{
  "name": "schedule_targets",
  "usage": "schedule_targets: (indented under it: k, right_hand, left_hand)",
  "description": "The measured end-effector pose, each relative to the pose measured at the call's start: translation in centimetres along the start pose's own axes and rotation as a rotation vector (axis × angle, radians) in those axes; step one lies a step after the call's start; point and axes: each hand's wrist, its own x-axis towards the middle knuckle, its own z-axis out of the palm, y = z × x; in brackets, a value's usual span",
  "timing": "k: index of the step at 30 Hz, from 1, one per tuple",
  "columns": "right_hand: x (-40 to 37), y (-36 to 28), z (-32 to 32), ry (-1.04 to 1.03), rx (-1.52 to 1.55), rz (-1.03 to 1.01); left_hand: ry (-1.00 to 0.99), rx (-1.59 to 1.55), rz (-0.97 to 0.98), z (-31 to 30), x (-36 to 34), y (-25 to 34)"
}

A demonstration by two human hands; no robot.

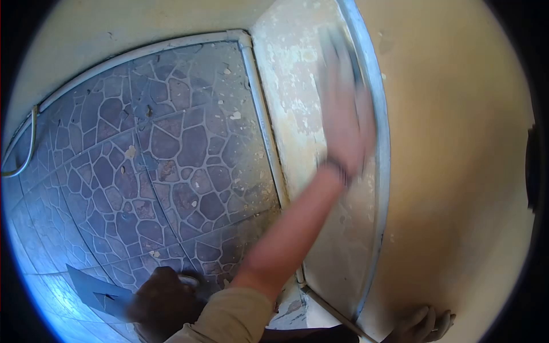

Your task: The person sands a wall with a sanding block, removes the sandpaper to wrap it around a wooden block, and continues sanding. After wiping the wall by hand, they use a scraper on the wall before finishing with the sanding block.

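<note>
My left hand (344,114), blurred by motion, lies stretched along the flaking, pale wall strip (294,103), fingers pointing up beside a blue-grey edge (377,114). A dark band circles its wrist, and a beige sleeve (234,314) covers the upper arm. Whether anything thin is under the palm is hidden. At the bottom right, my right hand (424,324) rests by the yellowish wall (446,171), its fingers bent and apart, nothing visible in them.
Stone-patterned floor tiles (189,143) bear scattered pale flakes. A pipe (260,108) runs along the wall base. At the lower left, a flat grey piece (94,291) touches a blurred dark brown shape (166,306) that I cannot make out. A thin hose (31,143) curves at far left.
</note>
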Motion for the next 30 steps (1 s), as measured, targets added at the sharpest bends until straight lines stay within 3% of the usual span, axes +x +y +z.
schedule_targets:
  k: [3,6,8,9,10,13,15,16,19,20,23,26,30]
  right_hand:
    - [0.0,0.1,0.4,0.033,0.045,-0.025]
    - [-0.3,0.2,0.0,0.017,0.023,-0.044]
    - [-0.2,0.3,0.0,0.004,0.043,-0.059]
    - [-0.2,0.0,0.1,0.013,0.021,-0.049]
    - [-0.1,-0.3,0.2,0.015,0.001,-0.044]
    - [0.2,0.0,0.3,0.038,0.028,-0.042]
    - [0.0,0.0,0.4,0.049,0.036,-0.031]
    - [-0.2,0.0,0.2,0.041,0.019,-0.030]
    - [0.0,0.0,0.4,0.022,0.036,-0.052]
    - [0.0,0.0,0.2,0.009,0.060,-0.055]
    - [-0.1,0.1,0.0,-0.008,0.031,-0.055]
    - [0.0,0.1,0.3,0.012,0.064,-0.027]
    - [0.2,-0.7,0.7,0.051,0.077,0.011]
  left_hand:
    - [-0.190,-0.014,-0.239,-2.8,-15.4,3.2]
    - [-0.184,0.076,-0.176,-2.8,-20.1,1.5]
    - [-0.195,0.125,-0.187,-2.4,-10.6,-1.4]
    - [-0.071,0.033,-0.097,-2.6,-5.3,-2.8]
    - [-0.012,0.065,-0.126,-2.4,-1.3,-5.3]
    - [-0.015,0.061,-0.118,-3.2,-0.6,-6.5]
    - [-0.132,0.078,-0.206,-4.1,-9.0,-3.4]
    - [-0.091,-0.088,-0.245,-3.5,-14.3,-2.4]
    - [-0.153,0.050,-0.296,-4.0,-17.4,1.4]
    - [-0.146,0.072,-0.252,-3.7,-15.9,-0.1]
    - [-0.035,0.065,-0.155,-2.9,-0.6,-6.3]
    - [0.064,0.076,-0.031,-2.8,4.0,-8.2]
    - [-0.109,0.018,-0.261,-3.8,-13.7,-0.9]
